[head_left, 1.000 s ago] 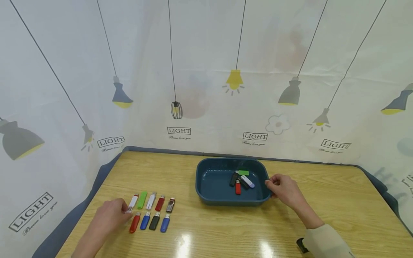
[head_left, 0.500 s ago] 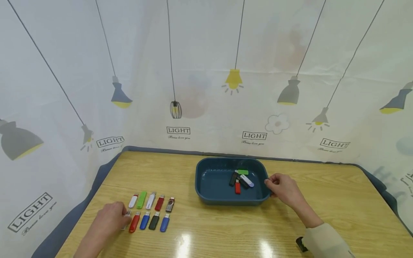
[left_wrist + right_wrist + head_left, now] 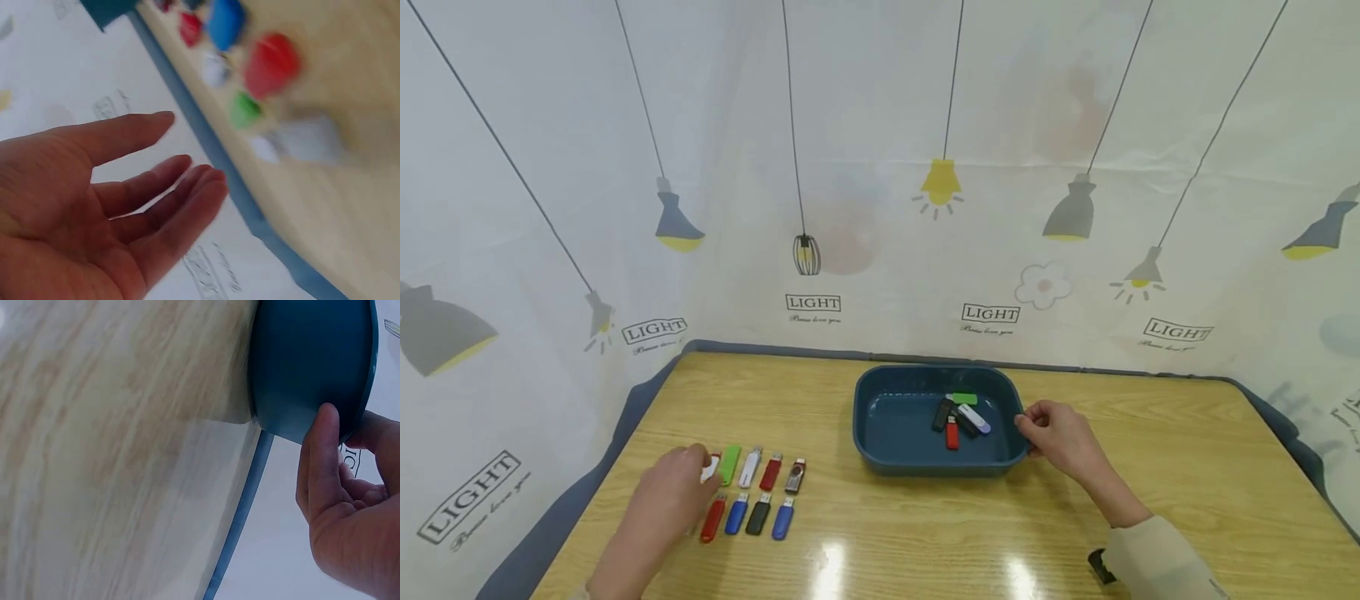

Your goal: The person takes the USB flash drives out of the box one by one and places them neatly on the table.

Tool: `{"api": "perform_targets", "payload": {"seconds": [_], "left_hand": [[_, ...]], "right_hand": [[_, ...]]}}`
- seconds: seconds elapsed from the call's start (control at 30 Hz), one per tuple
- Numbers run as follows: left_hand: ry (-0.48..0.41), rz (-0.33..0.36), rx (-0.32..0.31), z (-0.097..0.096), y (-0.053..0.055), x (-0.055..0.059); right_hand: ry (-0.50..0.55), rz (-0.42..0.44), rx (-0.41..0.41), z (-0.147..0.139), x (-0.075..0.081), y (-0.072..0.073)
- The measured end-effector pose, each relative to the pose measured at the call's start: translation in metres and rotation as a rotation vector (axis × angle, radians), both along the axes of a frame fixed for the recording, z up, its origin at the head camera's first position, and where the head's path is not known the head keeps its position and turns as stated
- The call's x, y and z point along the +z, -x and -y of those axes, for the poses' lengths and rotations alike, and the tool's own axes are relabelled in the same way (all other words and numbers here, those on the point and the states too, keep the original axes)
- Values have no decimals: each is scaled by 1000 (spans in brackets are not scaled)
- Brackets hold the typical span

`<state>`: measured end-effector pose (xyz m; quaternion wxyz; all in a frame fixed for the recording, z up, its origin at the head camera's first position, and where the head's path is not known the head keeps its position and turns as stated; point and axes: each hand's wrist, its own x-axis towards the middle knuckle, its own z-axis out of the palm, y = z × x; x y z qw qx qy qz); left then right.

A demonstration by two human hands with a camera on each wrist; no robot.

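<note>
My left hand (image 3: 664, 498) is over the left end of two rows of USB flash drives, fingers loosely bent, holding nothing. In the left wrist view a blurred greyish flash drive (image 3: 309, 139) lies beyond the fingertips; the hand mostly hides it in the head view. The back row has a red-and-white (image 3: 711, 467), a green (image 3: 730, 464), a white (image 3: 749, 467), a dark red (image 3: 771, 472) and a brown swivel drive (image 3: 796, 477). In front lie red (image 3: 713, 518), blue (image 3: 737, 515), black (image 3: 758, 516) and another blue drive (image 3: 783, 520). My right hand (image 3: 1062, 437) pinches the right rim of a dark blue bin (image 3: 880, 421).
Inside the bin several more drives sit in a loose pile, among them a green one (image 3: 964, 399), a red one (image 3: 952, 433) and a white-and-lavender one (image 3: 974, 418). A small black object (image 3: 1101, 567) shows beside the right sleeve. Behind the wooden table (image 3: 1187, 467) hangs a printed curtain (image 3: 880, 208).
My left hand has set a clear-looking flash drive at the left end of the front row, let go and moved up and slightly right. The right hand stays on the bin.
</note>
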<state>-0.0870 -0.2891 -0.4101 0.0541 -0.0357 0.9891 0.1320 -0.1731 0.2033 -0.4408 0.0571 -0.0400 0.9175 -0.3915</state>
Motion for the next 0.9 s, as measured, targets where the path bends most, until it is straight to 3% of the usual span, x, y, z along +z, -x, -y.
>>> {"api": "perform_targets", "payload": {"seconds": [0.17,0.3,0.43,0.57,0.73,0.9], "left_hand": [[-177,-144,-116,-60,14,13],[-325,-171,-167,-100,31,9],[-483,-84,-171,-123,48,-1],[-627,24,-157,-132,57,-10],[-728,108,-168,-141,58,-21],[-918,162,-158,-151,52,-31]], "right_hand": [[-16,-25,-9,-3,1,-4],[-28,-22,-11,-6,2,-8],[-23,-7,1,-10,2,-15],[-18,18,5,-17,3,-24],[-8,53,1,-28,5,-34],[-34,59,-3,-36,6,-40]]}}
